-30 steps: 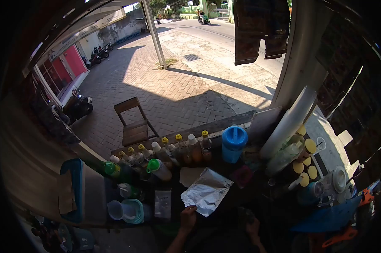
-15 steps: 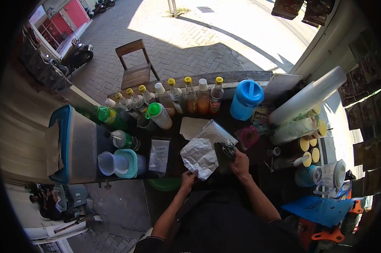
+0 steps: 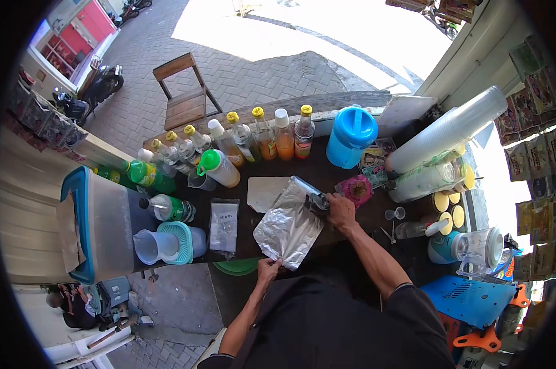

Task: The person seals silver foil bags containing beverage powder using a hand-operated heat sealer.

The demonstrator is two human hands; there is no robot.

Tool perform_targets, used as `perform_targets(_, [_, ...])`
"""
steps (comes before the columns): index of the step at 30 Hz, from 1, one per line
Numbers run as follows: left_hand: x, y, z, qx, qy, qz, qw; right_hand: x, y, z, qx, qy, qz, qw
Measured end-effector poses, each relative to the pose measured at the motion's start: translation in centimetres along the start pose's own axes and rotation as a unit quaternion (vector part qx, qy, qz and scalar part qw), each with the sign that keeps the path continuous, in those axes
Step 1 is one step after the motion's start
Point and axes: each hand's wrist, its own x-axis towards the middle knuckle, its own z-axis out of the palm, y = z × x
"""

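A crinkled silver foil bag [image 3: 288, 224] lies tilted over the near edge of the dark table. My left hand [image 3: 268, 269] pinches its bottom edge between thumb and fingers. At the bag's upper right side, my right hand [image 3: 341, 212] is closed on a small dark, shiny object [image 3: 316, 202] whose kind I cannot make out. That object rests against the foil. Partly under the bag is a pale flat board [image 3: 264, 193]. To the left lies a clear plastic packet [image 3: 224, 227] with a printed white label.
Several yellow- and white-capped bottles [image 3: 284, 138] line the far edge beside a blue jug [image 3: 351, 136]. Stacked plastic cups [image 3: 447, 132] lean at right. A large teal-lidded bin [image 3: 109, 224] and a measuring jug [image 3: 155, 246] stand left. A pink packet [image 3: 354, 189] lies near my right hand.
My right hand has risen along the bag's right side with the dark object. My left hand keeps its pinch on the bottom edge, and the foil looks flatter. The camera view has shifted slightly.
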Motion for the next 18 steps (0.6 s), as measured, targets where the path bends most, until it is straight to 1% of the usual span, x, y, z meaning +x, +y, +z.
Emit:
perform_targets(2, [-0.1, 0.3, -0.5, 0.132, -0.051, 0.02, 0.99, 2.6, 0.8, -1.3, -0.074, 0.08, 0.049, 0.993])
perform_targets(3, [-0.5, 0.2, -0.4, 0.133, -0.053, 0.016, 0.99, 2.2, 0.4, -1.3, -0.074, 0.077, 0.052, 0.993])
perform_targets(4, [-0.6, 0.7, -0.1, 0.014, -0.066, -0.067, 0.995, 2.3, -1.1, -2.0, -0.027, 0.075, 0.039, 0.996])
perform_targets(5, [-0.6, 1.5, 0.3, -0.107, -0.078, -0.148, 0.98, 2.7, -2.8, -2.5, 0.02, 0.074, 0.025, 0.997])
perform_targets(6, [-0.8, 2.6, 0.6, -0.107, -0.078, -0.146, 0.98, 1.9, -4.9, -2.2, 0.082, 0.024, -0.013, 0.996])
perform_targets(8, [-1.1, 4.6, 0.9, -0.138, 0.014, -0.195, 0.971, -1.7, -8.7, 1.3, 0.181, -0.088, -0.101, 0.974])
perform_targets(9, [-1.1, 4.1, 0.6, -0.138, 0.016, -0.195, 0.971, -3.2, -9.8, 3.8, 0.217, -0.15, -0.152, 0.953])
perform_targets(10, [-0.9, 2.9, 0.2, -0.091, 0.05, -0.011, 0.995, -4.6, -11.0, 5.0, 0.187, -0.173, -0.168, 0.952])
perform_targets(11, [-0.5, 1.6, -0.2, -0.04, 0.084, 0.172, 0.981, -5.3, -11.5, 6.0, 0.157, -0.198, -0.185, 0.95])
perform_targets(12, [0.0, 0.4, -0.7, 0.061, 0.092, 0.165, 0.98, -4.8, -10.8, 6.9, 0.115, -0.215, -0.18, 0.953])
perform_targets(13, [-0.4, 0.1, -1.0, 0.061, 0.098, 0.159, 0.981, -4.0, -9.3, 7.2, 0.096, -0.202, -0.157, 0.962])
perform_targets(14, [-0.5, 0.1, -1.2, -0.038, 0.052, 0.03, 0.997, -2.9, -6.9, 6.9, 0.098, -0.149, -0.14, 0.974])
perform_targets(15, [-0.7, 0.1, -1.5, -0.137, 0.003, -0.099, 0.986, -1.0, -5.0, 5.8, 0.06, -0.119, -0.107, 0.985])
perform_targets(16, [-0.4, -0.6, -1.5, -0.129, 0.0, -0.075, 0.989, 1.1, -3.0, 4.3, 0.046, -0.064, -0.083, 0.993])
perform_targets(17, [-0.7, -0.7, -1.3, -0.132, 0.004, -0.079, 0.988, 3.0, -2.0, 1.7, 0.006, -0.044, -0.071, 0.997])
perform_targets(18, [-0.6, -0.4, -0.9, -0.132, -0.031, -0.088, 0.987, 4.4, -1.7, -0.3, -0.016, 0.003, -0.036, 0.999])
